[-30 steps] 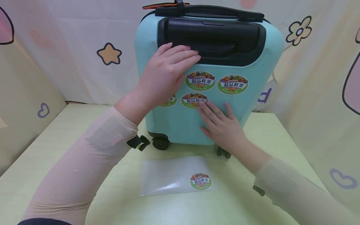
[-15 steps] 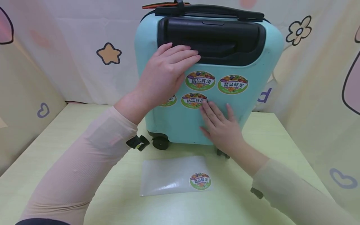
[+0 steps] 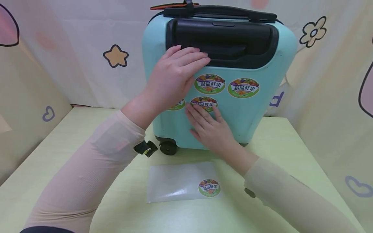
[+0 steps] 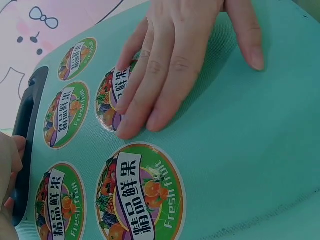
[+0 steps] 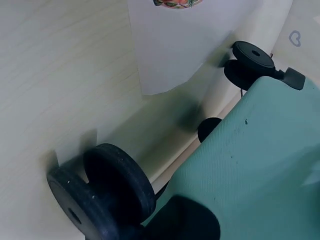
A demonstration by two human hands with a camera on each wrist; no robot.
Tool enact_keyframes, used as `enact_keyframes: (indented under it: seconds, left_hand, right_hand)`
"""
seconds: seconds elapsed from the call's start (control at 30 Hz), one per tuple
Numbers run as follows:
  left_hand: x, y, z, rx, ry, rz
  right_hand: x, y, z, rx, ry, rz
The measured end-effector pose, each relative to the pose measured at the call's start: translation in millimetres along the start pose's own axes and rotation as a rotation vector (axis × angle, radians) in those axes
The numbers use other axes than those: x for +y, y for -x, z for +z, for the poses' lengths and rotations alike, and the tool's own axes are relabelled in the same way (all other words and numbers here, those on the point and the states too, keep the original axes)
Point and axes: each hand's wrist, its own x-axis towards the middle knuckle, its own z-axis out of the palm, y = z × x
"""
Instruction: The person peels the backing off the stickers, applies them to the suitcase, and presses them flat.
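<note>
A mint-green suitcase [image 3: 227, 126] stands upright on the table, with several oval fruit stickers on its front. My left hand [image 3: 173, 72] rests on the upper left of that face, fingers extended over the black handle panel [image 3: 247, 35]. It covers part of a sticker [image 3: 177, 105] in the lower row. With straight fingers, my right hand [image 3: 210, 129] presses on the sticker [image 3: 206, 102] right of that one, overlapping its lower left part. In the left wrist view, the right hand [image 4: 172, 55] lies across this sticker [image 4: 106, 95]. The right wrist view leaves both hands out.
A translucent backing sheet [image 3: 172, 181] lies on the table before the suitcase, bearing one fruit sticker [image 3: 209, 188]. The suitcase has black wheels [image 3: 168, 148] and a black top handle [image 3: 233, 12]. Printed cloth [image 3: 81, 64] hangs behind and along both sides of the table.
My right hand has slid left, from the right edge of the lower-row sticker to its lower left. The left hand keeps its place; the head view has shifted slightly.
</note>
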Motion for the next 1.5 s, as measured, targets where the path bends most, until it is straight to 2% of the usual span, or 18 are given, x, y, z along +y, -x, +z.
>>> enact_keyframes:
  seconds: [0.3,0.53,0.8,0.97,1.2,1.37,1.5]
  left_hand:
    - [0.6,0.3,-0.9,-0.003,0.010,-0.003]
    - [-0.1,1.4,-1.5,-0.001,0.014,-0.014]
    - [-0.5,1.8,-2.3,-0.005,0.017,-0.022]
    - [0.2,1.5,-1.8,-0.002,0.017,-0.017]
    - [0.2,1.0,0.3,0.009,0.018,-0.004]
    - [-0.2,1.1,1.2,0.033,0.005,0.013]
    - [0.2,0.9,0.9,0.034,0.006,0.014]
  right_hand:
    - [13,11,-3,0.082,0.026,0.046]
    - [26,22,-6,0.125,0.105,0.090]
    - [27,28,-9,0.096,0.123,0.137]
    - [15,23,-6,0.098,0.091,0.095]
    - [1,3,-2,0.101,0.028,0.020]
    - [-1,-5,0,0.101,0.024,0.017]
    - [2,-6,1,0.122,0.028,0.051]
